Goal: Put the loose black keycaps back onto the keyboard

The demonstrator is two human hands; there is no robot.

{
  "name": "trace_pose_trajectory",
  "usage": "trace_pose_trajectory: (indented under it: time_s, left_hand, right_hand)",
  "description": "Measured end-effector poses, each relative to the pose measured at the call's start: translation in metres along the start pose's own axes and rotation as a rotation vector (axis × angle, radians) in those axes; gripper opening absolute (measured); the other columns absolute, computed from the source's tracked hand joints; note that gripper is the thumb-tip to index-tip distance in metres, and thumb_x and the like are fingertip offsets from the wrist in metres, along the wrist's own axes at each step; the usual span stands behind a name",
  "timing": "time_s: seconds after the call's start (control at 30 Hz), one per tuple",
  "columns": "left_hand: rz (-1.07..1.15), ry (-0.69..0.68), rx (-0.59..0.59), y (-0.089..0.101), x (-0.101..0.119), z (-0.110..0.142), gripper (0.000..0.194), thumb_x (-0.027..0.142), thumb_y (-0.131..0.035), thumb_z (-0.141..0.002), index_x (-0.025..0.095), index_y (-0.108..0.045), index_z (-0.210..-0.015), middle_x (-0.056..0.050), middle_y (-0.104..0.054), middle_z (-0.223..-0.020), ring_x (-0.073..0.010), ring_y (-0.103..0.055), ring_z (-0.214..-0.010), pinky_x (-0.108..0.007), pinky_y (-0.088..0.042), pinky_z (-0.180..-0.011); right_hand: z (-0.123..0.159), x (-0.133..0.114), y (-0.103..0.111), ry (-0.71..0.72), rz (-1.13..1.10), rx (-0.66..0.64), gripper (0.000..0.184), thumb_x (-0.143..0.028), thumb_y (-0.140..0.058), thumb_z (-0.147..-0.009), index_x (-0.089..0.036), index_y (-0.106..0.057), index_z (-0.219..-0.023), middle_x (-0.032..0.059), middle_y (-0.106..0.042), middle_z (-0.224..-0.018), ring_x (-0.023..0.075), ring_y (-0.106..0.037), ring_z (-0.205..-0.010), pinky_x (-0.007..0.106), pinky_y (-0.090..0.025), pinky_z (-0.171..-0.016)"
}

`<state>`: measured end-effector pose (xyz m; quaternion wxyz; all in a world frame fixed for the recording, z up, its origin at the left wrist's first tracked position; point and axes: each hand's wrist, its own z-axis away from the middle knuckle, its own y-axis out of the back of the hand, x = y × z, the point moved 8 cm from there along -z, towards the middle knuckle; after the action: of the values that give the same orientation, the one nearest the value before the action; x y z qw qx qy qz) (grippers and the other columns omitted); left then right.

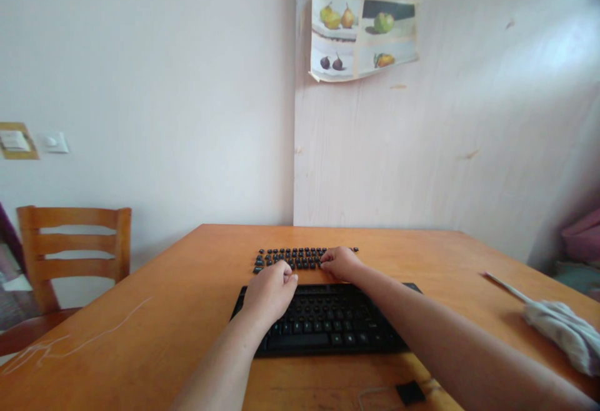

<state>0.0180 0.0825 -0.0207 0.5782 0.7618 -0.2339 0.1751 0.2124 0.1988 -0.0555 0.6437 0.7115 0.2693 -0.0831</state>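
A black keyboard point(323, 340) lies on the wooden table, with keycaps on its near rows and what look like bare key positions farther back. Beyond it, loose black keycaps point(300, 253) stand in several rows. My left hand point(270, 288) is over the keyboard's left part, its fingers curled closed; whatever they may hold is hidden. My right hand point(342, 263) reaches past the keyboard's back edge. Its fingertips are pinched together at the right part of the keycap rows, touching or gripping a keycap there. The hand hides some keycaps behind it.
A white string point(94, 340) trails over the left of the wooden table point(187, 311). At right lie a grey cloth point(562, 330) and a thin stick point(506, 287). A small black square point(410, 392) sits near the front. A wooden chair point(77, 243) stands at left.
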Motion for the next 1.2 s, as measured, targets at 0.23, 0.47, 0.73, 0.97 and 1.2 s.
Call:
trace_pose_trajectory:
  time_s: [0.23, 0.47, 0.73, 0.97, 1.2]
  left_hand:
    - [-0.021, -0.023, -0.009, -0.001, 0.003, 0.001, 0.021, 0.041, -0.051, -0.083, 0.023, -0.063, -0.084, -0.006, -0.069, -0.086, -0.0205, -0.061, -0.076, -0.027, -0.033, -0.062]
    - [-0.018, 0.000, -0.013, 0.000, 0.004, 0.002, 0.020, 0.040, -0.051, -0.082, 0.024, -0.064, -0.082, -0.007, -0.069, -0.084, -0.0210, -0.060, -0.074, -0.028, -0.034, -0.064]
    - [0.001, 0.009, -0.018, 0.002, 0.006, 0.003, 0.020, 0.040, -0.053, -0.081, 0.024, -0.064, -0.079, -0.007, -0.070, -0.084, -0.0215, -0.060, -0.073, -0.029, -0.035, -0.065]
    - [0.034, -0.010, -0.008, 0.002, 0.004, 0.003, 0.019, 0.039, -0.055, -0.080, 0.023, -0.065, -0.081, -0.007, -0.070, -0.083, -0.0217, -0.061, -0.076, -0.029, -0.037, -0.069]
    - [-0.090, -0.043, -0.040, 0.001, 0.011, 0.004, 0.022, 0.040, -0.051, -0.084, 0.024, -0.065, -0.084, -0.007, -0.070, -0.089, -0.0221, -0.062, -0.079, -0.029, -0.037, -0.065]
  right_hand:
    - [0.002, -0.003, 0.000, 0.032, 0.015, 0.001, 0.012, -0.026, -0.064, -0.072, -0.022, -0.075, -0.074, -0.0015, -0.067, -0.064, 0.0125, -0.057, -0.061, 0.023, -0.036, -0.055]
    - [0.004, -0.004, 0.002, 0.041, -0.005, 0.003, 0.016, -0.027, -0.064, -0.072, -0.022, -0.076, -0.081, -0.0009, -0.070, -0.070, 0.0129, -0.058, -0.064, 0.023, -0.036, -0.056]
    - [0.006, -0.006, 0.005, 0.050, -0.035, 0.034, 0.016, -0.026, -0.064, -0.072, -0.021, -0.075, -0.081, 0.0003, -0.070, -0.072, 0.0143, -0.059, -0.066, 0.023, -0.039, -0.059]
    - [0.015, -0.005, 0.035, 0.020, -0.084, 0.137, 0.018, -0.028, -0.058, -0.079, -0.015, -0.070, -0.081, 0.0039, -0.067, -0.070, 0.0137, -0.058, -0.065, 0.023, -0.038, -0.058]
    - [0.080, -0.026, 0.066, 0.137, -0.257, -0.078, 0.017, -0.031, -0.058, -0.079, -0.016, -0.064, -0.076, -0.0012, -0.057, -0.059, 0.0101, -0.050, -0.053, 0.021, -0.036, -0.050]
